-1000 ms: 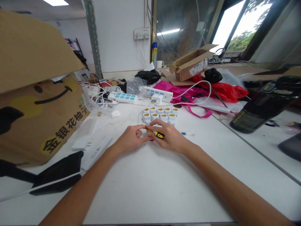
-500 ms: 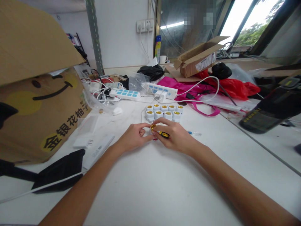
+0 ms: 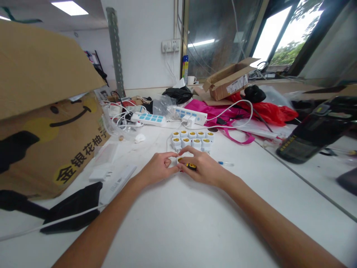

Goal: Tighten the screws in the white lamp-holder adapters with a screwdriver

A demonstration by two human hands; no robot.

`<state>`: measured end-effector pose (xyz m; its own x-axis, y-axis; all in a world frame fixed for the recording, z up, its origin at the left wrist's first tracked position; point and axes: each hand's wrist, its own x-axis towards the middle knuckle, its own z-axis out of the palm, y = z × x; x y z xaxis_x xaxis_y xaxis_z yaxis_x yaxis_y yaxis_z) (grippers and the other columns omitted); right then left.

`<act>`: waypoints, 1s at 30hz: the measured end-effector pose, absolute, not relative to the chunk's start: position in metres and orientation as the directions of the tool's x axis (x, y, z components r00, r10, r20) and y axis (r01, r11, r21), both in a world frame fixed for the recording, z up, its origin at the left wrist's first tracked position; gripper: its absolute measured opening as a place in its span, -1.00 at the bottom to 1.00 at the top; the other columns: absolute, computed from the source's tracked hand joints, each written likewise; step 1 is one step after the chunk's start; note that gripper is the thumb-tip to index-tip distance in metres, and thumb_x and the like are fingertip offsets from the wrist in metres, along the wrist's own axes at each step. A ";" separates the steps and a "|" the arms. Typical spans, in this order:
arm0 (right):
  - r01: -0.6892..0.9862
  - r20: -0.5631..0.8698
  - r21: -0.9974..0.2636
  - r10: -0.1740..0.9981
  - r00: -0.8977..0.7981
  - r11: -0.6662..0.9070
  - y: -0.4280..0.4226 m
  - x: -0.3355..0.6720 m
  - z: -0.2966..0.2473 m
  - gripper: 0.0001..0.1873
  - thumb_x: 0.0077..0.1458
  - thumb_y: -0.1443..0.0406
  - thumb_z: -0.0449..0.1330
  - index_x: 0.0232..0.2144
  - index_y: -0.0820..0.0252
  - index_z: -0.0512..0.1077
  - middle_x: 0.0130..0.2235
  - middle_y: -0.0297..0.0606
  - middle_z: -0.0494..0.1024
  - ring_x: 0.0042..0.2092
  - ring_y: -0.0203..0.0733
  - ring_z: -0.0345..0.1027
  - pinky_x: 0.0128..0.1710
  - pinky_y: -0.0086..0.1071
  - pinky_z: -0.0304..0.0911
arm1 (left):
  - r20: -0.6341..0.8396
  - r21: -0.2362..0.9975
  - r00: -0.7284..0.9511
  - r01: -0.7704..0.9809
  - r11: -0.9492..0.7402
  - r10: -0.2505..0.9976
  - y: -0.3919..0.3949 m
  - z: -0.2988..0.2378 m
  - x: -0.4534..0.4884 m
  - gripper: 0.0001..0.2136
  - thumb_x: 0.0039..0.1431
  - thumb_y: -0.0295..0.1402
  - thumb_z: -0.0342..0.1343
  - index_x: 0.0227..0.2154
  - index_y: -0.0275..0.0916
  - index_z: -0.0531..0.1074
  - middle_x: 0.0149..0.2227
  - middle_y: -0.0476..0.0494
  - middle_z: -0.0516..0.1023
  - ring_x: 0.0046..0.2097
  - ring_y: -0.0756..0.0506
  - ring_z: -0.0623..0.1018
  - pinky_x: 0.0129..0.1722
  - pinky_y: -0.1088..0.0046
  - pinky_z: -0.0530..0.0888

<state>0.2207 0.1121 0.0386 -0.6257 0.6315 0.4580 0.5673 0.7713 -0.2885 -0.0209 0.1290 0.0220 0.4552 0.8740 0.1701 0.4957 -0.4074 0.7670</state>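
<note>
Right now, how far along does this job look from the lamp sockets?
Done, apparently: nine white lamp sockets in two rows beyond the hands. In hand: one more brass-centred socket, pinched between the left hand and the right hand, which holds a yellow-and-black tool. Left: finishing that socket; no other waiting sockets show.

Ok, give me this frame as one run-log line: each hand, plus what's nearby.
left hand: fingers at white brass-lined lamp socket | right hand: holding yellow-and-black screwdriver | beyond: cluster of matching sockets
</note>
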 end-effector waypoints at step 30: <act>0.425 0.790 -0.546 0.612 -0.024 0.722 0.111 0.221 0.051 -0.80 0.46 0.12 0.22 -0.23 0.04 0.47 -0.29 -0.22 0.65 -0.26 -0.10 0.57 -0.18 -0.21 0.50 | 0.307 0.554 0.549 0.561 -0.615 0.777 0.110 0.031 -0.011 -0.76 0.37 -0.17 0.30 -0.10 -0.20 0.74 -0.61 0.16 0.25 -0.54 0.00 0.29 -0.38 0.42 0.20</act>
<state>0.2209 0.1114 0.0508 -0.0238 0.6122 0.7904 0.4254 0.7216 -0.5462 -0.0111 0.1101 0.0306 0.5493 0.7771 0.3072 0.5608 -0.6154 0.5539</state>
